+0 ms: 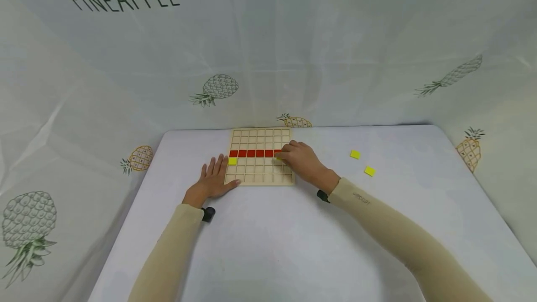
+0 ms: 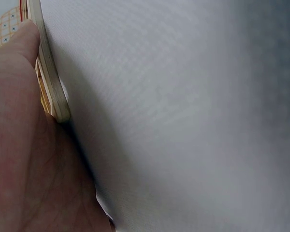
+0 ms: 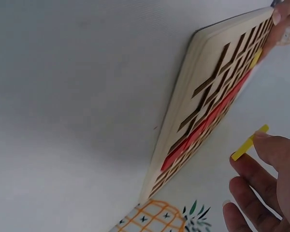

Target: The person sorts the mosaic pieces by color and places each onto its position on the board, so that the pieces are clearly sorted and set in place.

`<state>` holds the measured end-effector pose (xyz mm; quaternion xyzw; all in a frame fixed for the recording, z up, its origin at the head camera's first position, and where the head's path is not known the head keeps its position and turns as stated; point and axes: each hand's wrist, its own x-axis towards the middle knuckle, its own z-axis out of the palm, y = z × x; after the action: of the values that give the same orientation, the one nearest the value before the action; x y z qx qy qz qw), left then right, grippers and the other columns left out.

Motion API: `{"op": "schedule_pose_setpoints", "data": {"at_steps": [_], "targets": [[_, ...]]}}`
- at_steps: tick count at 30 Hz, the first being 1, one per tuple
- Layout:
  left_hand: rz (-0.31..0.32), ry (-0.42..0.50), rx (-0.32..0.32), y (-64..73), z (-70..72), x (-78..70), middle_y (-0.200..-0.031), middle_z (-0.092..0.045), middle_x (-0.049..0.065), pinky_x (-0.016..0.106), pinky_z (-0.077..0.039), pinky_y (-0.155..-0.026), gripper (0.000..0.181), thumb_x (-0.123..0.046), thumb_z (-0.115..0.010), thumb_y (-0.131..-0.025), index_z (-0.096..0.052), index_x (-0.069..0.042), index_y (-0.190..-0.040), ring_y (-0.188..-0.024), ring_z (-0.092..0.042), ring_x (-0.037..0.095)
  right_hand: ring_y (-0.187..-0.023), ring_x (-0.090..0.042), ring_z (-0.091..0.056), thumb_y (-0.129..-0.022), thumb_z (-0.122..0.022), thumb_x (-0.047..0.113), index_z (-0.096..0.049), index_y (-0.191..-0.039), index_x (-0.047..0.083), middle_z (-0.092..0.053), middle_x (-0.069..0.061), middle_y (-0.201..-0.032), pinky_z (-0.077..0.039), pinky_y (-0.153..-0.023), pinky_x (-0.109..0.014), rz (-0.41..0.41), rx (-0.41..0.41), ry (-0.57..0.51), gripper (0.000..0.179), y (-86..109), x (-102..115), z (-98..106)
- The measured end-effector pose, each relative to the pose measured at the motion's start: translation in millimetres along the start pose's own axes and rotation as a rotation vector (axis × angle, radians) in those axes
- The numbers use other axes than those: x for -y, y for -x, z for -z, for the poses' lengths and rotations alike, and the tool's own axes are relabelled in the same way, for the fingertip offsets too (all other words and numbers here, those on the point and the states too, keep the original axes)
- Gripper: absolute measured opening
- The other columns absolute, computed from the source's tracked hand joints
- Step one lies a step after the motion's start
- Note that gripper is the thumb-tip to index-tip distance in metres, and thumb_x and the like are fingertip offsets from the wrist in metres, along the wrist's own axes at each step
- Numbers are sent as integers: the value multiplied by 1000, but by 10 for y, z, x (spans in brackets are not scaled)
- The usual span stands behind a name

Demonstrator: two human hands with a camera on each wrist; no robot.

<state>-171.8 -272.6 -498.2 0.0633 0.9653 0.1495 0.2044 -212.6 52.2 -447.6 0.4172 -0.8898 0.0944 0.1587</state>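
Observation:
A wooden grid board (image 1: 258, 181) lies flat near the far table edge, with a row of red square tiles (image 1: 256, 153) across it. One yellow tile (image 1: 232, 161) sits in the leftmost cell just below that row. My left hand (image 1: 213, 181) rests at the board's left side, fingers straight and spread, thumb on its near corner. Over the right end of the red row is my right hand (image 1: 302, 158). Its thumb and a fingertip pinch a yellow square tile (image 3: 251, 142), which looks apart from the board in the right wrist view.
Two loose yellow tiles (image 1: 355, 154) lie on the white table (image 1: 268, 246) to the right of the board. A pineapple-print cloth (image 1: 327, 59) hangs behind the table and along its sides. Dark bands are on both wrists.

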Motion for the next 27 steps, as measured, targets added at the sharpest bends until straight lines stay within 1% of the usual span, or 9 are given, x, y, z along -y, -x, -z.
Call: {"op": "schedule_pose_setpoints", "data": {"at_steps": [6,10,14,19,27], "targets": [[1,-8,4,-5,13,-3,-176,16,20,62,12,-127,105,-60,-49,-105,12,-1,-167,-162,16,43,-99,-24,-66,-95,-80,13,-83,-115,14,-77,-4,-103,-58,-88,-36,17,6,-15,20,-168,154,-84],[4,-11,0,-12,8,-2,-176,16,20,62,12,-127,106,-61,-49,-105,12,-1,-167,-162,16,43,-100,-23,-67,-97,-78,14,-82,-117,15,-77,-3,-104,-58,-89,-36,12,16,-13,20,-269,253,-126],[9,-10,0,-14,1,-4,-176,15,21,62,11,-127,106,-61,-49,-105,12,-1,-167,-162,16,43,-102,-23,-66,-99,-76,14,-82,-119,16,-77,-3,-106,-58,-93,-36,-9,52,-38,22,-358,339,-171],[11,-16,-2,-22,2,-4,-176,13,21,63,10,-127,106,-62,-49,-105,10,0,-167,-162,14,44,-105,-25,-66,-99,-75,13,-80,-122,14,-77,-5,-110,-57,-100,-40,-31,91,-72,24,-454,434,-223],[9,-30,-6,-17,4,-21,-176,11,22,64,8,-127,106,-63,-48,-105,9,0,-168,-162,13,44,-109,-24,-65,-100,-75,16,-79,-127,16,-77,-3,-115,-55,-104,-40,-39,145,-65,27,-609,548,-313]]}}
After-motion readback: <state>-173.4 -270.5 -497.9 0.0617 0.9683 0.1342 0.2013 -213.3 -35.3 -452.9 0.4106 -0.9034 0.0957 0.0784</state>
